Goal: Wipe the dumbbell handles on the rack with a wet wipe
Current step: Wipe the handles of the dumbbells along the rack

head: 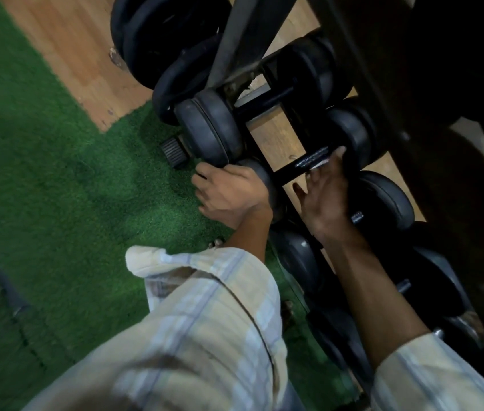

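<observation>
Several black dumbbells lie side by side on the low rack. My left hand grips the near rubber head of one dumbbell, fingers curled over it. My right hand reaches under that dumbbell's dark knurled handle and presses a white wet wipe against it, thumb hooked over the bar. Only a small edge of the wipe shows between fingers and handle. The far head of this dumbbell sits deeper in the rack.
Green artificial turf covers the floor on the left, meeting wooden flooring further off. Black weight plates lean at the rack's end. More dumbbells lie nearer me. A black rubber foot sits on the turf.
</observation>
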Motion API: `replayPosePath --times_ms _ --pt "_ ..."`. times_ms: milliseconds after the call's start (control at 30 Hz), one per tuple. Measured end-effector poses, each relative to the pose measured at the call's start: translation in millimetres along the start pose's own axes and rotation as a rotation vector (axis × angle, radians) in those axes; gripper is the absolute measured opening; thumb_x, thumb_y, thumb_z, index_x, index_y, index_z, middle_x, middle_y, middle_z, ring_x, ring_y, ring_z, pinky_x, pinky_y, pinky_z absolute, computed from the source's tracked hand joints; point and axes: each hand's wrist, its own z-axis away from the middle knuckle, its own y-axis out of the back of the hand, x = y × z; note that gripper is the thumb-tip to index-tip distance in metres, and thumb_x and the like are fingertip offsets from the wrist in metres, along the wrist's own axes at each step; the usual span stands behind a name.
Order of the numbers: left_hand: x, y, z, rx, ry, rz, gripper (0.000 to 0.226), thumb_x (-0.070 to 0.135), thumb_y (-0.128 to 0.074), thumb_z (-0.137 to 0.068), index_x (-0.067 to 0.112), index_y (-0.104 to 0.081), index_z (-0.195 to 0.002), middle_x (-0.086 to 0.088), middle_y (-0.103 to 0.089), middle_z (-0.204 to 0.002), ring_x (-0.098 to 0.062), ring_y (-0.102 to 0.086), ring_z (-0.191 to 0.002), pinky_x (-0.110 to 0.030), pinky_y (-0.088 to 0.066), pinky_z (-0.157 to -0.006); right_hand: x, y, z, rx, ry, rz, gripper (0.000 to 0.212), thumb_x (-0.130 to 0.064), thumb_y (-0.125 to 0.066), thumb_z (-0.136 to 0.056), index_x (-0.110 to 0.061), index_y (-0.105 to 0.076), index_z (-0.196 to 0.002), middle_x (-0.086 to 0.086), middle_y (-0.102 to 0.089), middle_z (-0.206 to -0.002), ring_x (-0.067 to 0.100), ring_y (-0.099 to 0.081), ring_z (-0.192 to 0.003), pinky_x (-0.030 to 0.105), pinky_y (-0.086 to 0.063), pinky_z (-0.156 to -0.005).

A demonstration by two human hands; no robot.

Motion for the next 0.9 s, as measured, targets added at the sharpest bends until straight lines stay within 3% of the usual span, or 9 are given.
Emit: replayPosePath --times_ms 100,233,333,433,567,667,767,833,900 --pt "0.2 -0.3 -0.2 -0.001 -0.007 -0.002 0.045 0.032 -0.036 -0.083 0.008 -0.054 -0.116 -0.014 -0.058 -0.116 -0.038 -0.061 -0.103 -0.048 -0.047 -0.083 -14.5 10.4 -24.0 -0.018 -0.048 -0.352 0.078 -0.073 -0.061 -0.079 -0.013 -0.061 -0.129 0.011 -0.063 -0.125 0.029 -0.057 -0.126 0.044 -0.029 -0.114" --pt "0.7 -0.3 -0.4 0.0 -0.009 -0.006 0.045 0.032 -0.036 -0.084 0.007 -0.054 -0.117 -0.014 -0.059 -0.116 -0.038 -0.062 -0.103 -0.048 -0.046 -0.083 -19.1 19.8 -40.9 0.004 -0.114 -0.449 0.067 -0.063 -0.057 -0.082 -0.005 -0.068 -0.115 0.003 -0.059 -0.088 0.023 -0.056 -0.105 0.056 -0.023 -0.12" --pt "0.3 -0.4 0.4 0.001 -0.01 -0.016 0.045 0.032 -0.038 -0.085 0.008 -0.055 -0.119 -0.014 -0.059 -0.116 -0.038 -0.062 -0.103 -0.047 -0.046 -0.083 -16.0 23.6 -46.7 -0.094 -0.153 -0.463 0.083 -0.067 -0.063 -0.071 -0.01 -0.06 -0.131 -0.008 -0.061 -0.124 0.024 -0.052 -0.128 0.054 -0.021 -0.12" --pt "1.3 -0.7 0.6 0.01 -0.011 -0.015 0.046 0.032 -0.037 -0.085 0.007 -0.055 -0.119 -0.015 -0.059 -0.116 -0.038 -0.062 -0.103 -0.047 -0.046 -0.083 -13.2 26.5 -39.6 -0.143 -0.111 -0.332 0.093 -0.069 -0.082 -0.048 -0.008 -0.063 -0.116 -0.001 -0.068 -0.105 0.02 -0.065 -0.108 0.047 -0.037 -0.111" --pt "2.4 -0.8 0.7 0.025 -0.013 -0.024 0.047 0.034 -0.034 -0.083 0.007 -0.055 -0.117 -0.015 -0.059 -0.115 -0.039 -0.062 -0.102 -0.048 -0.047 -0.082 -9.6 28.7 -33.4 -0.191 -0.145 -0.129 0.107 -0.077 -0.078 -0.065 -0.008 -0.055 -0.144 0.019 -0.052 -0.121 0.03 -0.055 -0.115 0.041 -0.046 -0.107" --pt "1.9 -1.7 2.0 0.032 -0.018 -0.032 0.047 0.034 -0.034 -0.083 0.008 -0.055 -0.116 -0.015 -0.059 -0.114 -0.039 -0.063 -0.1 -0.048 -0.047 -0.081 -1.4 28.4 -19.1 -0.244 -0.159 0.151 0.089 -0.082 -0.06 -0.076 -0.011 -0.069 -0.128 0.019 -0.068 -0.123 0.033 -0.067 -0.108 0.042 -0.052 -0.099" --pt "3.4 -0.9 2.5 0.035 -0.019 -0.042 0.044 0.034 -0.038 -0.083 0.008 -0.056 -0.114 -0.015 -0.06 -0.113 -0.039 -0.063 -0.099 -0.048 -0.046 -0.08 12.9 29.0 -7.6 -0.203 -0.183 0.407 0.078 -0.085 -0.066 -0.07 -0.015 -0.079 -0.1 0.016 -0.075 -0.111 0.036 -0.071 -0.106 0.055 -0.053 -0.102" --pt "3.7 -0.5 3.0 0.036 -0.02 -0.044 0.044 0.034 -0.039 -0.083 0.008 -0.055 -0.114 -0.015 -0.06 -0.113 -0.039 -0.063 -0.099 -0.049 -0.046 -0.08 16.8 29.6 -4.4 -0.139 -0.163 0.445 0.07 -0.084 -0.061 -0.075 -0.016 -0.079 -0.081 0.012 -0.077 -0.099 0.029 -0.073 -0.093 0.047 -0.057 -0.095" --pt "4.0 -0.6 3.7 0.038 -0.023 -0.042 0.044 0.033 -0.039 -0.083 0.007 -0.055 -0.114 -0.015 -0.06 -0.113 -0.04 -0.063 -0.099 -0.048 -0.046 -0.079 17.1 27.7 -5.0 -0.146 -0.117 0.414 0.062 -0.072 -0.047 -0.093 -0.019 -0.078 -0.083 0.006 -0.075 -0.092 0.018 -0.068 -0.079 0.032 -0.054 -0.076"
